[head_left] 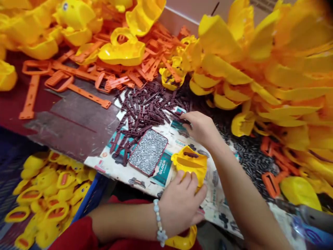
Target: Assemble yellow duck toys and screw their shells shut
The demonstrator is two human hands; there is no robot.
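My left hand (182, 201) is closed round a yellow plastic duck shell (191, 163) held over the printed card at the table's near edge. A dark maroon pin lies in the shell's top. My right hand (200, 126) reaches out to the heap of dark maroon pins (145, 111), its fingertips pinched at the heap's right edge; what they hold is hidden. A small tray of tiny metal screws (148, 151) lies just left of the shell. Another yellow piece (183, 241) sits under my left wrist.
Orange plastic straps (78, 78) and yellow duck halves (122, 50) cover the far table. A tall stack of yellow shells (273, 66) rises at the right, with black screws (249, 152) below it. A blue crate (88, 201) of finished ducks (47, 194) stands at lower left.
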